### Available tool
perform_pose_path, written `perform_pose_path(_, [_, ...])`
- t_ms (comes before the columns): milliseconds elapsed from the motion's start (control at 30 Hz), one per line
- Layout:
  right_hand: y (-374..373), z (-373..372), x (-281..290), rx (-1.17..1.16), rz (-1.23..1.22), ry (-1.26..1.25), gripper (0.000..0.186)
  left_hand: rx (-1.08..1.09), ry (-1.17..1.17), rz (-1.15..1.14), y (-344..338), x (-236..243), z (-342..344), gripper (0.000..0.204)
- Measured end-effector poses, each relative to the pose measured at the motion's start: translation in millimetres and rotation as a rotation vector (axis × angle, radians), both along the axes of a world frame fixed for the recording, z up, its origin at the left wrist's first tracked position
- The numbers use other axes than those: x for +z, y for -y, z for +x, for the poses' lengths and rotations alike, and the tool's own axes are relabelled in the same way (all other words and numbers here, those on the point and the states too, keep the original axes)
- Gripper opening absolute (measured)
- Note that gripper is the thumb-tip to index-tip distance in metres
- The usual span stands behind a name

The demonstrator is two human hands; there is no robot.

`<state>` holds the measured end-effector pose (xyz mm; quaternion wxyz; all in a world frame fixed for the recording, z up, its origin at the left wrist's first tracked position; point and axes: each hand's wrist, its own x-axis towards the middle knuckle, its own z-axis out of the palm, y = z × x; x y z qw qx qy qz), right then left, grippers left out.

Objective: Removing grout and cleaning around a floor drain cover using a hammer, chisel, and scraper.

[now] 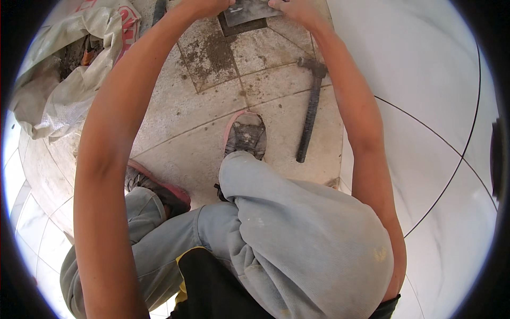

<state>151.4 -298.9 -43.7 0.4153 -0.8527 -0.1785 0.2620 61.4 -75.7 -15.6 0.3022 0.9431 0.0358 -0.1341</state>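
Observation:
Both my arms reach far forward to the top edge of the head view, where the hands are partly cut off. A flat grey plate with straight edges (248,15), dusty and shiny in places, lies between them. My left hand (210,6) has closed fingers at its left side, and my right hand (291,7) pinches its right side. Below the plate, a dark recess with straight edges (241,27) shows in the tiled floor. The plate covers part of that recess, and its far side is out of view.
A dark-handled hammer (311,109) lies on the dusty floor tiles (180,122) near my right forearm. At the far left sits an open woven sack (90,69) with debris inside. White glossy tiles (425,69) run along the right. My shoe (245,133) stands mid-floor.

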Motion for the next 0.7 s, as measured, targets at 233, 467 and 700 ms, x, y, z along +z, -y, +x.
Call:
perform_pose_path(233, [-60, 0, -12, 0.377, 0.212, 0.136, 0.027, -0.048, -0.093, 0.363, -117, -162, 4, 0.035])
perform_pose_path(467, [-5, 0, -9, 0.210, -0.298, 0.282, 0.028, -0.151, 0.213, -0.600, -36, -31, -10, 0.034])
perform_pose_path(700, [-6, -5, -13, 0.201, 0.165, 0.299, 0.029, -0.034, -0.031, 0.064, -14, -42, 9, 0.035])
